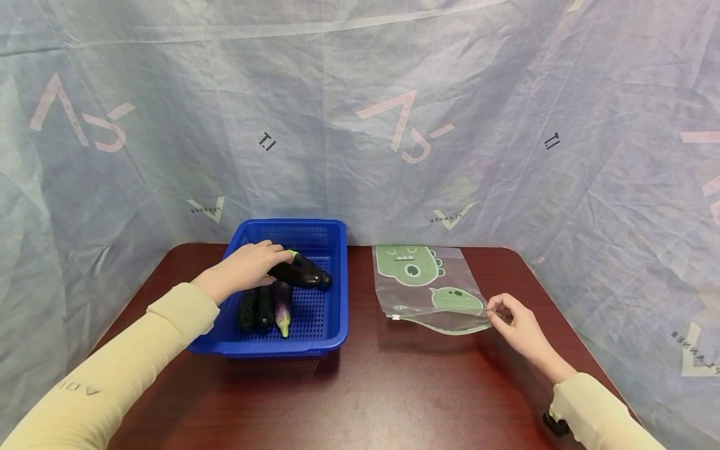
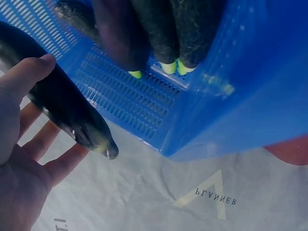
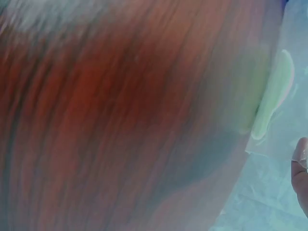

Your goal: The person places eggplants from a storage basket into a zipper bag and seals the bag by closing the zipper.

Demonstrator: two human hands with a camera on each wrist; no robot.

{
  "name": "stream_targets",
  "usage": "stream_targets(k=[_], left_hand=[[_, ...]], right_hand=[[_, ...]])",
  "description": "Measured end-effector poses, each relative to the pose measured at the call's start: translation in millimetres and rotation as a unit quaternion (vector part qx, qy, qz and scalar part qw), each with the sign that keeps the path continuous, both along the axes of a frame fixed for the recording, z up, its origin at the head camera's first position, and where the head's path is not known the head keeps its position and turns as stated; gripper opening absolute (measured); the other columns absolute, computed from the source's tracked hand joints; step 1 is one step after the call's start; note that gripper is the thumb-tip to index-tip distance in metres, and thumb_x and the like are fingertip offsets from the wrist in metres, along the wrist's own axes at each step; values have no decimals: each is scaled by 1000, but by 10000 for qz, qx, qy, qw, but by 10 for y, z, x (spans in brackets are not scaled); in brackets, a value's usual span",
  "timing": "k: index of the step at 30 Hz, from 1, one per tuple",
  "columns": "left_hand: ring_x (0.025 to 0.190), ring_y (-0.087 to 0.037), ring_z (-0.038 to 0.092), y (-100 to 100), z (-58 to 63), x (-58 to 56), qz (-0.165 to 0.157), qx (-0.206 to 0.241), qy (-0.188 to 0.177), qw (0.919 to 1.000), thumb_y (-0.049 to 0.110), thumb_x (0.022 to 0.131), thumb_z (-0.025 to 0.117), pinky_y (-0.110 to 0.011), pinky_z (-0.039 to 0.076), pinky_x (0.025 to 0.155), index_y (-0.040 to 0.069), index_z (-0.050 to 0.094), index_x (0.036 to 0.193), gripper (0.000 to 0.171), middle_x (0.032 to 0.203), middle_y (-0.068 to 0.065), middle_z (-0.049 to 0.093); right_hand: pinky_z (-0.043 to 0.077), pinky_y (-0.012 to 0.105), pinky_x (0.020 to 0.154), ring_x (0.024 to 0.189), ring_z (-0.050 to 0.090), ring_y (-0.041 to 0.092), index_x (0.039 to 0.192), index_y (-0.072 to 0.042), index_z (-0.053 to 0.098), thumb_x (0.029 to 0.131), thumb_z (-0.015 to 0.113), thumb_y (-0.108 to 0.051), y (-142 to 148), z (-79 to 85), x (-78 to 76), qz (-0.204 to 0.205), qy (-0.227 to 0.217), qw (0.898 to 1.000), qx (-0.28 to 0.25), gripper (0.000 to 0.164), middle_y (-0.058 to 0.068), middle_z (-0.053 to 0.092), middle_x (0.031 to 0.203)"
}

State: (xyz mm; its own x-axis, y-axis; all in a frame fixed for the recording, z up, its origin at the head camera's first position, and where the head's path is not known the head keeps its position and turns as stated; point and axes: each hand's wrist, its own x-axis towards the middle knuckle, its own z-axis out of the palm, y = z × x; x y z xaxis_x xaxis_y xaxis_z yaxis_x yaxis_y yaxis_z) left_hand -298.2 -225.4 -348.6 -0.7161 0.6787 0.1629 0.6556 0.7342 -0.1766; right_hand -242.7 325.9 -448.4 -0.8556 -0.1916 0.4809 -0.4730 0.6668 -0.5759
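My left hand (image 1: 247, 269) reaches over the blue basket (image 1: 342, 294) and grips a glossy dark eggplant (image 1: 298, 276). Thumb and fingers lie around this eggplant (image 2: 72, 108) in the left wrist view, its tip pointing away from the palm. Beneath the hand lie a purple eggplant (image 1: 282, 303) with a green stem end and dark, long vegetables (image 1: 264, 309) with bumpy skin. On the right, my right hand (image 1: 517, 328) pinches the mouth corner of a clear zip bag (image 1: 405, 294) printed with green cartoon figures. The bag's near edge bows open.
A white slider (image 1: 396, 317) sits at the bag's left mouth corner. Both basket and bag are on a dark red wooden table (image 1: 382, 400). Grey printed cloth (image 1: 326, 125) hangs behind and on both sides.
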Motion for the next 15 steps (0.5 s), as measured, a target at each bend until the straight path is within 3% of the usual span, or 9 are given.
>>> stream_targets(k=[10,15], left_hand=[[99,-27,55,-6,102,90,281,227,103,9993,22,73,81,-45,50,70,17,59,115,48,109,-5,60],[104,-29,54,12,146,156,465,386,220,9979,23,75,80,-48,49,71,16,60,116,47,112,-6,59]], right_hand=[[40,14,62,71,51,3,94,-11,59,85,66,-2,-63,59,2,-342,175,9986,-376,15,-3,56,86],[41,8,65,76,52,-3,93,-9,60,84,66,0,-114,96,-18,-479,432,9966,-505,14,-1,57,87]])
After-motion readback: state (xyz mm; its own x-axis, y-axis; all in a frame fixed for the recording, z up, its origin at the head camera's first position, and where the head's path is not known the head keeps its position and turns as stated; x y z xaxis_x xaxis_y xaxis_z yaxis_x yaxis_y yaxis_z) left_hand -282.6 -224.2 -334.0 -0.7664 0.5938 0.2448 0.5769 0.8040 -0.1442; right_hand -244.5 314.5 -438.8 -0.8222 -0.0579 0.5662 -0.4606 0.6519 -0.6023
